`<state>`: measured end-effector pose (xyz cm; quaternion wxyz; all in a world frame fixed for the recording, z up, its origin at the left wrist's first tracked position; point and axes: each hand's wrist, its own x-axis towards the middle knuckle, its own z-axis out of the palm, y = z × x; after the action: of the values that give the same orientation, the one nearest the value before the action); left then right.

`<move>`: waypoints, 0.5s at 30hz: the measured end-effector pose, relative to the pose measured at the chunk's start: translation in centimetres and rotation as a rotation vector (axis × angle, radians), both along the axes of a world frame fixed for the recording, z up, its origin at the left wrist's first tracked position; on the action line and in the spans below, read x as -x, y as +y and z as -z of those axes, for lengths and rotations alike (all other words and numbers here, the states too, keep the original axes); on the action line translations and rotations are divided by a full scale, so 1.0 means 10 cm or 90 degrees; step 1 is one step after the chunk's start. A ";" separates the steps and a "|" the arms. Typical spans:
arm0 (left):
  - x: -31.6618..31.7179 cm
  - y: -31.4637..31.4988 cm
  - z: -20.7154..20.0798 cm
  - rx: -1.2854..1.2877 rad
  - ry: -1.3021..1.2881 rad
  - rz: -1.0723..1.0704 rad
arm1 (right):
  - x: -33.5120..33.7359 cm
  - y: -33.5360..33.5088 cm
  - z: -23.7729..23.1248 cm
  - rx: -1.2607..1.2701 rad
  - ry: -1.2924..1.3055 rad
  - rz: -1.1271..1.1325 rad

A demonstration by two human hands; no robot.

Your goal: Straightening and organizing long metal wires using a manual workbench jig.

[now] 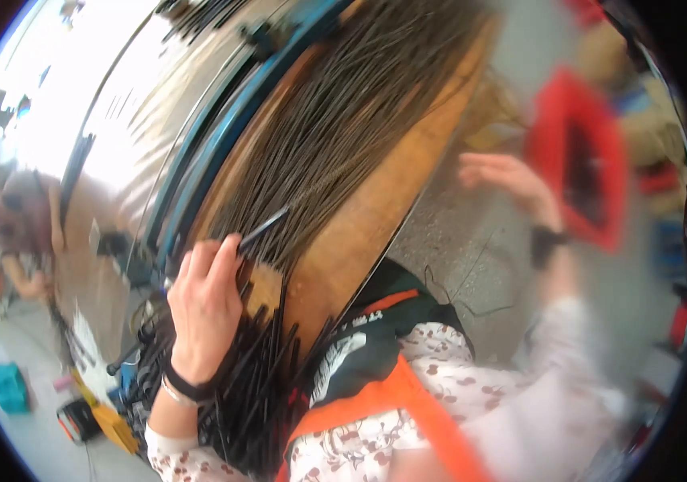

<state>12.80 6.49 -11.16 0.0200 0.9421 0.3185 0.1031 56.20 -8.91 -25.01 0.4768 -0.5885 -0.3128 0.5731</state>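
My left hand [207, 301] is closed around a slim, straight grey tool [266, 225]; its pale tip points up and right, and its exact kind is unclear. The tool lies over the near end of a long spread of thin dark cables [335, 120] on a wooden tabletop [331, 281]. Below that hand, thicker black tubes or cable ends [255, 394] hang in a dense bunch. Out to the right, beyond the table edge, my right hand [512, 181] is raised over the floor. It is blurred by motion, its fingers stretched out and nothing visible in them.
A blue metal rail [231, 132] runs along the table's left side. At the right stands a red crate [580, 161], blurred. Another person [18, 217] works at the far left. A teal container [12, 387] and a yellow object [114, 427] are at the lower left.
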 end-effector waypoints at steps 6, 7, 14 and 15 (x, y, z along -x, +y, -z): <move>-0.30 -0.09 -0.26 -0.010 0.020 0.009 | -0.44 0.07 0.67 0.122 -0.327 0.340; -0.28 -0.09 -0.26 -0.006 0.026 0.007 | -0.15 0.27 0.37 0.034 -0.048 0.340; -0.43 0.02 -0.64 -0.017 0.014 -0.014 | -0.21 0.89 -0.04 -0.262 -0.964 0.349; -0.50 0.05 -0.69 -0.032 0.032 -0.019 | -0.21 0.96 -0.24 -0.370 -1.083 0.221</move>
<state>17.80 6.99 -4.30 -0.0132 0.9398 0.3300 0.0877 58.29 0.69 -22.60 0.2942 -0.7080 -0.5975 -0.2349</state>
